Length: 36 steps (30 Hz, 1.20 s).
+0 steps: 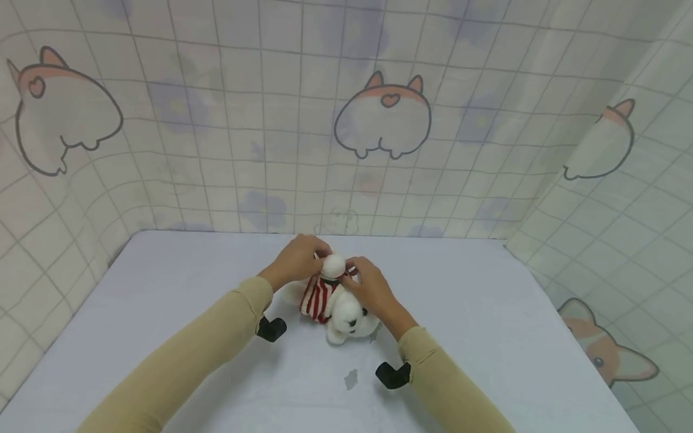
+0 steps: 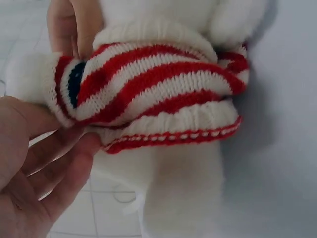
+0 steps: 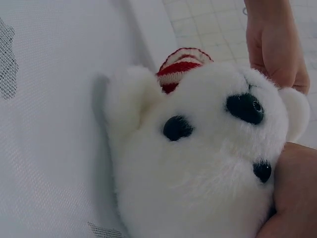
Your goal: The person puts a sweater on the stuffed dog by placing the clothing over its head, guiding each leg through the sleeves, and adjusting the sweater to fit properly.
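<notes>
White plush bear [image 1: 348,311] lies on its side on bench [image 1: 476,300]. Left hand [image 1: 299,257], beside bear's raised paw [image 1: 334,264], pinches striped knit sweater [image 1: 318,299] near hem [image 2: 173,140]; right hand [image 1: 375,288] at paw's other side, cannot tell grip. Bear likely light, squashy; knit probably stretchy, best held by hem.

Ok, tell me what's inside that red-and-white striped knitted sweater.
Inside the sweater is a white, furry plush toy. Its lower body shows below the hem, and a paw beyond one sleeve; its torso is covered.

plush toy [image 1: 338,307] partly hidden, sleeves [image 1: 186,364] cut off
</notes>
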Available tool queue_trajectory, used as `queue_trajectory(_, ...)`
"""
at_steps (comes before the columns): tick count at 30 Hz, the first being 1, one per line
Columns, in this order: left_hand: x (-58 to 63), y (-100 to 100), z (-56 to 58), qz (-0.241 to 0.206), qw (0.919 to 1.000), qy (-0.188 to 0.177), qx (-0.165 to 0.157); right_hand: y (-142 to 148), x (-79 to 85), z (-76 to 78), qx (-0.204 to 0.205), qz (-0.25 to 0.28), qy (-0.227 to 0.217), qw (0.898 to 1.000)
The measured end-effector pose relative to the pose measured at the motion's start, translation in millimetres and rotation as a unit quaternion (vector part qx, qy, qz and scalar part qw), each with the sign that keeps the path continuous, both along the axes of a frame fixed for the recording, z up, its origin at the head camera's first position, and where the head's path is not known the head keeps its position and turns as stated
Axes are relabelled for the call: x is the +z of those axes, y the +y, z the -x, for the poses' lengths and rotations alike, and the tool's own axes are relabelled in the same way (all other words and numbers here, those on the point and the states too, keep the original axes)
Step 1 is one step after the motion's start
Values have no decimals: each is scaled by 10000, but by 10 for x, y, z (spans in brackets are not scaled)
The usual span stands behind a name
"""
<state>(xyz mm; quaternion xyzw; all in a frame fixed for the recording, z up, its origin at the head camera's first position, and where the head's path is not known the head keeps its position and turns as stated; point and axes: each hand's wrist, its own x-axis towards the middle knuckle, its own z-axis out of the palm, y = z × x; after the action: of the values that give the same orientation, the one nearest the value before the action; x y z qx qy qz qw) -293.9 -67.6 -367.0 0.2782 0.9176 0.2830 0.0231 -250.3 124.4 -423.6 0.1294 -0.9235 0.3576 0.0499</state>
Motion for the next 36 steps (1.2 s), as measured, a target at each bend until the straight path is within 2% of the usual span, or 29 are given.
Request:
queue_trajectory(3,23,5,-17,-171,9989,390,175,9,-3,-2,80,35,-29,10000)
queue_trajectory(5,50,2,-17,-342,9983,434,193,19,-7,-2,60,68,-56,9999)
queue_trajectory(7,64,-18,-9,-413,9987,282,133,26,-9,1,14,105,-100,9999)
queue_trajectory(13,9,-133,31,-408,9962,-773,-44,47,1,-5,-40,193,-53,9998)
queue_trajectory(15,-13,-167,27,-319,9952,-914,-123,64,11,-18,-82,243,-15,9997)
queue_trajectory(17,-29,-203,8,-203,9955,-901,-202,81,29,-36,-131,249,2,9996)
queue_trajectory(21,-87,-305,-40,12,9980,-549,-308,108,80,-72,-103,159,44,9998)
queue_trajectory(24,-154,-406,-71,95,9984,-453,-340,113,122,-87,-38,127,90,9999)
queue_trajectory(30,-311,-553,-126,-73,9966,-747,-339,92,202,-38,177,106,173,9996)
queue_trajectory(36,-447,-603,-200,-393,9928,-1119,-179,-14,315,48,458,74,172,9988)
